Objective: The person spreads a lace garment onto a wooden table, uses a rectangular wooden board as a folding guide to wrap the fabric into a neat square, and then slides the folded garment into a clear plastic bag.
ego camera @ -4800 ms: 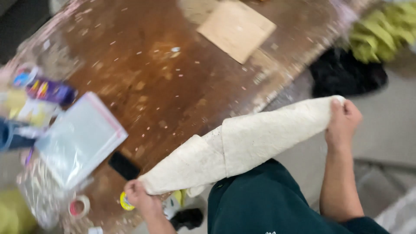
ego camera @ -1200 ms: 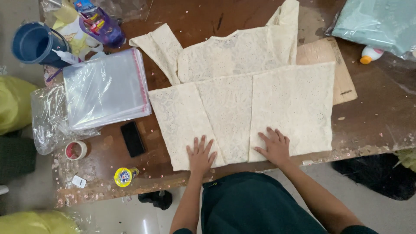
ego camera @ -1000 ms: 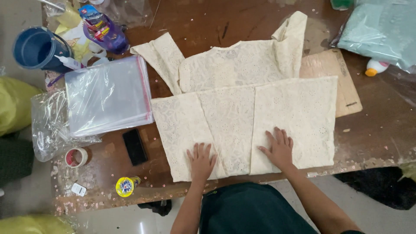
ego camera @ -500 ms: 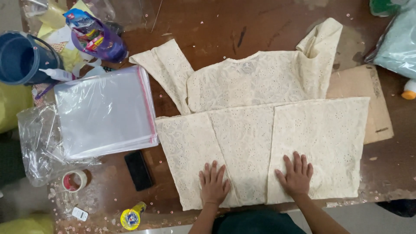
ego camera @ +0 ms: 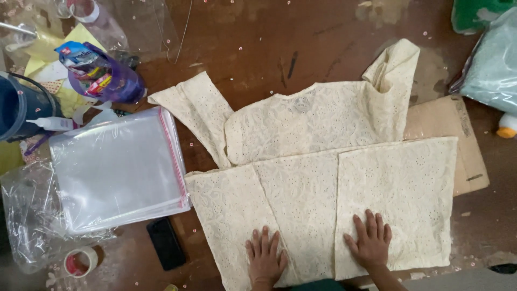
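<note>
I am pressing both palms flat on a cream lace top (ego camera: 323, 161) that is lying spread across the brown worktable (ego camera: 258, 48). My left hand (ego camera: 265, 260) is resting on the near fold with fingers fanned out, and my right hand (ego camera: 369, 241) is lying the same way just beside it on the neighbouring panel — neither one is gripping anything, both are open and simply bearing down on the cloth. The lower part of the top is sitting folded up toward me in flat panels, while the neckline and two sleeves are pointing away from me.

To my left a stack of clear plastic bags (ego camera: 116, 172) with a thin red strip along one edge is lying just beside the top. A black phone (ego camera: 166, 243) is sitting near its closer corner, and a roll of tape (ego camera: 79, 262) is lying further left. Beyond the bags a purple pouch (ego camera: 102, 75) with bright markings is leaning beside a dark blue bucket (ego camera: 16, 108). A flat piece of cardboard (ego camera: 458, 145) is peeking out under the top's right edge — a pale green bag (ego camera: 490, 70) is lying past it.
</note>
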